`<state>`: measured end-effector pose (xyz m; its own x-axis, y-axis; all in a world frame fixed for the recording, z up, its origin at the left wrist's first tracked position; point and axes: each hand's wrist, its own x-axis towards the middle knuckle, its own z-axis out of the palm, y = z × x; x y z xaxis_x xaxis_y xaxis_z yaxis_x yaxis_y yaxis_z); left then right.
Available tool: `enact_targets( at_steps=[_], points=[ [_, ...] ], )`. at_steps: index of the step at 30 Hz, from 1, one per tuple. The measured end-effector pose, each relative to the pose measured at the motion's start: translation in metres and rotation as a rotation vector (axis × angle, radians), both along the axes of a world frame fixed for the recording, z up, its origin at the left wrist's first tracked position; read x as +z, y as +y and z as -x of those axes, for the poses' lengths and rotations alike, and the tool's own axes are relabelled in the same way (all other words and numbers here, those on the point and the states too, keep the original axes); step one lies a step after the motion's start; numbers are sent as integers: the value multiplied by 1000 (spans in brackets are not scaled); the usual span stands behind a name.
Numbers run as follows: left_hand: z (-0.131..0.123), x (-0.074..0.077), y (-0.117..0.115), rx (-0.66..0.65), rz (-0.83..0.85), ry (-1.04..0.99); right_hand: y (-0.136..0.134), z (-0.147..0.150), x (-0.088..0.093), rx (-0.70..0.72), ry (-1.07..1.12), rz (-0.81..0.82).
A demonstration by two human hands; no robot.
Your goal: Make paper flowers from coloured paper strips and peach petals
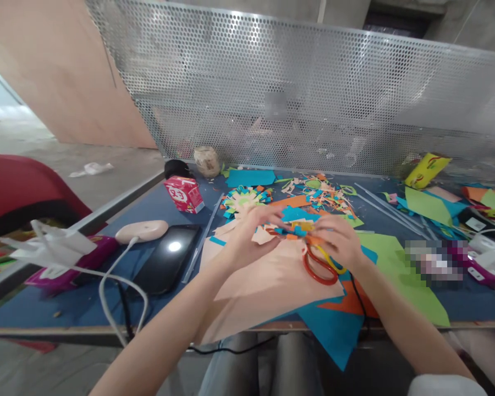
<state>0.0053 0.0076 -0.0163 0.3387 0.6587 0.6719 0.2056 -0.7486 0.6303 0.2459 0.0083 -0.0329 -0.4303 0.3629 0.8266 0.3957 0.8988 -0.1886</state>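
Note:
Over the middle of the desk, a small bundle of cut paper strips point(299, 229) in blue, yellow and orange is between my two hands. My left hand point(247, 236) pinches near its blue left end, fingertips somewhat blurred. The right side of the bundle is in the bent fingers of my right hand point(340, 239). Scissors with red and yellow handles point(320, 272) show just below my right hand, over a large pale pink sheet point(247, 286); their blades are hidden. Behind my left hand lies a round fringed paper flower point(247, 199) in green, pink, blue and orange.
Paper scraps point(324, 195) litter the back. Green paper point(396, 269) and blue paper point(334, 335) lie right and front, the blue overhanging the edge. At left are a phone point(169, 258), a pink box point(185, 194) and a cabled white charger point(55, 247). A perforated metal screen point(272, 82) stands behind.

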Motion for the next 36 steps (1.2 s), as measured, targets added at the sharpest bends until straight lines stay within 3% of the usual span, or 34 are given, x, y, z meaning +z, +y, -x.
enact_targets(
  at_steps=[3,7,12,16,20,23,27,29,32,34,36],
  points=[
    [3,3,-9,78,-187,144,-12,-5,9,-4,-128,-309],
    [9,-4,-13,12,-414,153,-24,-3,17,-45,-229,-606],
    [14,-12,-15,-31,-663,206,-32,2,22,-69,-230,-682],
    [14,-12,-17,-7,-596,200,-33,3,25,-68,-222,-658],
    [10,-7,-18,4,-406,179,-31,1,25,-81,-230,-636],
    [4,-1,-18,-5,-205,163,-27,2,21,-45,-198,-500],
    [-6,4,-16,-18,64,-19,-20,6,10,-47,-28,-171],
    [-10,4,-13,50,236,-180,-15,8,4,-83,141,56],
    [-13,0,-2,102,511,-390,-5,13,-3,13,358,472],
    [-14,-6,9,113,609,-466,1,18,-4,81,437,721],
    [-14,-13,19,112,652,-548,4,24,-6,72,510,849]
  ],
)
